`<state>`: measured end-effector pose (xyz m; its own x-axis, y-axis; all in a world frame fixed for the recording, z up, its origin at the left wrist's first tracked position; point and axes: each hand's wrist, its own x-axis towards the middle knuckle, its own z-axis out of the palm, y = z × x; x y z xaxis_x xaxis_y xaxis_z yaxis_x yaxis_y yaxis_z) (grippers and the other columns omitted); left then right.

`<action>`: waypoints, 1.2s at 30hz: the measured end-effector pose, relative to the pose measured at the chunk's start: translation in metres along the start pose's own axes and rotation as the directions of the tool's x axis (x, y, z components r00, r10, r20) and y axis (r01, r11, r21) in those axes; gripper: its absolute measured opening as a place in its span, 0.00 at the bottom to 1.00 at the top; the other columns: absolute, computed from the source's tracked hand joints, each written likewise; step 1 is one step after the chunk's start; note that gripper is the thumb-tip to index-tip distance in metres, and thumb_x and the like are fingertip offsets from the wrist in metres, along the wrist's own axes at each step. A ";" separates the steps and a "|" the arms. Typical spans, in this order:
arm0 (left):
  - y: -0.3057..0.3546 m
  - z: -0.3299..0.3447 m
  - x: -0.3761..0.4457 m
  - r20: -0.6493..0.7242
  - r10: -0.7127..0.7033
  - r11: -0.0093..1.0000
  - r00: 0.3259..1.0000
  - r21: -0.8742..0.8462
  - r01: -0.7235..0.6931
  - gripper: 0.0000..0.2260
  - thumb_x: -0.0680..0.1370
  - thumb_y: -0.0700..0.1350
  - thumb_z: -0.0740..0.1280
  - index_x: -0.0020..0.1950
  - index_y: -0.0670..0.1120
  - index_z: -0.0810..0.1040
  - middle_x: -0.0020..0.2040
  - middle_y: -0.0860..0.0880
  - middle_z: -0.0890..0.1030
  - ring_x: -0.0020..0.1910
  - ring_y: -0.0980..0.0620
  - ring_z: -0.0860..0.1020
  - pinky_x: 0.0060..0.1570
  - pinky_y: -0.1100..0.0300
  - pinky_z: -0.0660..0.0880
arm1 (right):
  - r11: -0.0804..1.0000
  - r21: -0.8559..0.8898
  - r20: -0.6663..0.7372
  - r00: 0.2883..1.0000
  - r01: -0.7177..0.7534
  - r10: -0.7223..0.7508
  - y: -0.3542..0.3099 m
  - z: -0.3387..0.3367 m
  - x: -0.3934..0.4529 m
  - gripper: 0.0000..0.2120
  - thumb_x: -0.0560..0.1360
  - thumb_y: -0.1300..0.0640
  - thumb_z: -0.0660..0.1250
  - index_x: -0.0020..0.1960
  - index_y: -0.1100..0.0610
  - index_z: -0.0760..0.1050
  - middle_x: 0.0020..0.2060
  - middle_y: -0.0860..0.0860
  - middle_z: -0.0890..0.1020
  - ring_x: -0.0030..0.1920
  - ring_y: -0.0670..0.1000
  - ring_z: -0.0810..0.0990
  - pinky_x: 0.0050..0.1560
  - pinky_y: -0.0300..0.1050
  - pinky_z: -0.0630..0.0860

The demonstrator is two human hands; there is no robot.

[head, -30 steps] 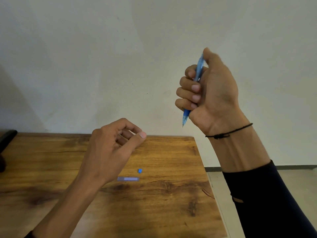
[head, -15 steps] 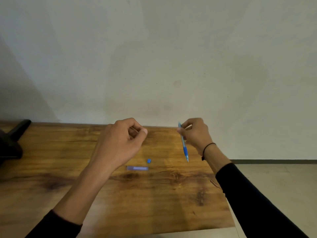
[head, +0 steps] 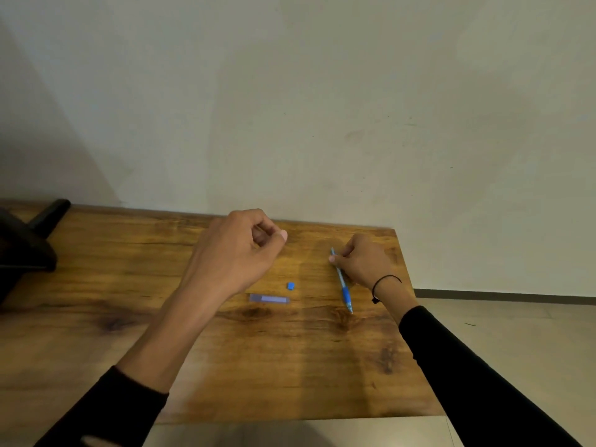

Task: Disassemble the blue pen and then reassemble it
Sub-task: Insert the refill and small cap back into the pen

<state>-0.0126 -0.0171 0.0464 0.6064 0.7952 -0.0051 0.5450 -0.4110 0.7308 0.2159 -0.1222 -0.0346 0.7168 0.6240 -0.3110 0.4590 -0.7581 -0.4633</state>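
A wooden table is filling the lower half of the view, butting against a pale wall. A dark object is sitting at the table's nine o'clock edge; what it is cannot be told. Near the table's centre a small blue cap is lying just at one o'clock of a pale translucent tube, the two close but apart. Nothing is lying between these parts and either hand.

The left hand is hovering at eleven o'clock of the tube, fingers curled loosely, thumb meeting the forefinger; whether it is pinching anything cannot be told. The right hand, at three o'clock of the cap, is gripping the upper end of the blue pen, whose tip is pointing toward five o'clock, at or near the wood.

A second ago this hand was holding the pen high against the wall; it has since come down to the table.
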 end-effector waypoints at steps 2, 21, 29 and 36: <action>0.000 -0.002 0.000 -0.004 -0.004 1.000 1.000 0.006 0.004 0.08 0.81 0.57 0.71 0.48 0.55 0.86 0.40 0.59 0.88 0.40 0.60 0.85 0.42 0.58 0.79 | 0.989 -0.146 -0.068 0.997 0.030 -0.040 -0.006 -0.003 -0.006 0.14 0.78 0.45 0.74 0.50 0.52 0.73 0.43 0.51 0.82 0.40 0.51 0.79 0.32 0.44 0.69; -0.011 -0.011 0.005 -0.091 -0.094 0.995 0.991 -0.044 0.090 0.09 0.81 0.56 0.71 0.45 0.54 0.84 0.37 0.55 0.88 0.35 0.59 0.83 0.34 0.61 0.72 | 0.614 -0.315 0.192 0.682 0.724 -0.705 -0.053 0.051 -0.067 0.18 0.80 0.41 0.57 0.42 0.52 0.75 0.45 0.52 0.80 0.51 0.57 0.78 0.44 0.50 0.69; -0.020 0.019 0.003 0.277 -0.306 0.818 0.911 -0.413 0.400 0.11 0.86 0.56 0.67 0.63 0.54 0.84 0.62 0.51 0.85 0.62 0.50 0.84 0.50 0.52 0.86 | 0.752 0.481 -0.044 0.869 0.451 -0.494 -0.058 0.023 -0.057 0.09 0.82 0.55 0.72 0.43 0.50 0.84 0.33 0.43 0.85 0.31 0.40 0.78 0.36 0.35 0.74; -0.022 0.032 0.000 0.108 -0.290 0.814 0.951 -0.496 0.304 0.08 0.87 0.50 0.67 0.57 0.54 0.87 0.49 0.50 0.90 0.47 0.53 0.89 0.39 0.60 0.85 | 0.729 0.525 -0.048 0.871 0.439 -0.490 -0.057 0.025 -0.051 0.03 0.79 0.59 0.75 0.47 0.53 0.84 0.37 0.46 0.87 0.33 0.41 0.80 0.35 0.35 0.77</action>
<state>-0.0061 -0.0218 0.0085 0.4813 0.8271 -0.2903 0.3410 0.1285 0.9313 0.1400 -0.1062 -0.0129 0.4244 0.9055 -0.0042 0.3734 -0.1792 -0.9102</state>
